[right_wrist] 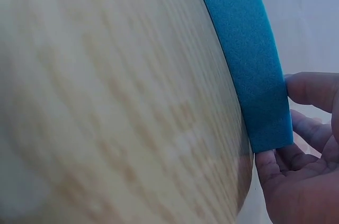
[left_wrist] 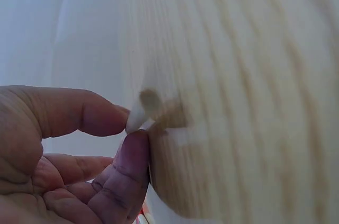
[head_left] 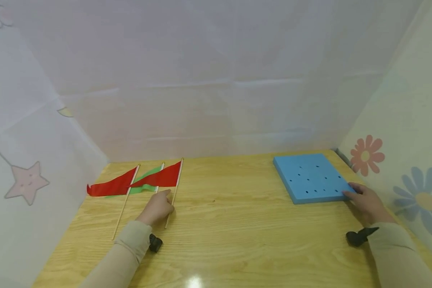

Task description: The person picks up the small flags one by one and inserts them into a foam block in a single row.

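Observation:
On the left of the table lie two red pennant flags and a green one. My left hand (head_left: 157, 208) pinches the thin wooden stick of the rightmost red flag (head_left: 167, 178); the stick's round end (left_wrist: 149, 99) shows just past the thumb and finger in the left wrist view. The other red flag (head_left: 115, 185) and the green flag (head_left: 144, 190) lie to its left, partly overlapped by red cloth. At the right, my right hand (head_left: 369, 204) grips the near right corner of a blue foam board (head_left: 313, 176) with small holes, one digit on top, others at its side.
The wood-grain table (head_left: 230, 228) is bounded by a pale cloth wall (head_left: 216, 100) behind and cloth sides with printed flowers and a star. A dark strap end hangs at each wrist.

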A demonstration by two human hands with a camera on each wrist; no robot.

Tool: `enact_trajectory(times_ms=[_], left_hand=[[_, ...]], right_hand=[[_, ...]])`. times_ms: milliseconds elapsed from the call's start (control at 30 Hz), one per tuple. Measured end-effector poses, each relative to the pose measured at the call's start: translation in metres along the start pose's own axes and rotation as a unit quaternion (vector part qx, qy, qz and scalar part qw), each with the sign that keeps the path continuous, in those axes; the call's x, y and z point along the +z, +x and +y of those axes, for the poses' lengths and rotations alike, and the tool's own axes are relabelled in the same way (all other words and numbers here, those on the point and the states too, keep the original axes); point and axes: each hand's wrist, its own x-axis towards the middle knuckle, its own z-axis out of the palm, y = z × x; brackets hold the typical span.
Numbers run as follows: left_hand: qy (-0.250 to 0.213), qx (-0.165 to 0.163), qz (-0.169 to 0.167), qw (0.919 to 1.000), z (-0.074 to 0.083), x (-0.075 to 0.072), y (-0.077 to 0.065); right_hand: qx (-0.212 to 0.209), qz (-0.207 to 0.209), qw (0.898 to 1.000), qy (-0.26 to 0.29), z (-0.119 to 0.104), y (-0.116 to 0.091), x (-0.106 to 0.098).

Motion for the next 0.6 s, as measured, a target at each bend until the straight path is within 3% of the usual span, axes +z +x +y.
enact_trajectory(times_ms=[300,467,600], left_hand=[[-0.030,-0.015,-0.008,0.9994,-0.006,0.000,0.003],[-0.060,-0.019,-0.020,0.9978,-0.008,-0.006,0.001],[-0.082,-0.029,-0.021,0.9960,-0.009,-0.008,0.001]], right_hand=[[0.007,-0.034,0.999,-0.018,-0.001,-0.001,-0.005],[0.005,-0.055,0.998,-0.020,-0.003,0.000,0.003],[-0.004,-0.047,0.999,-0.027,-0.006,0.001,0.005]])
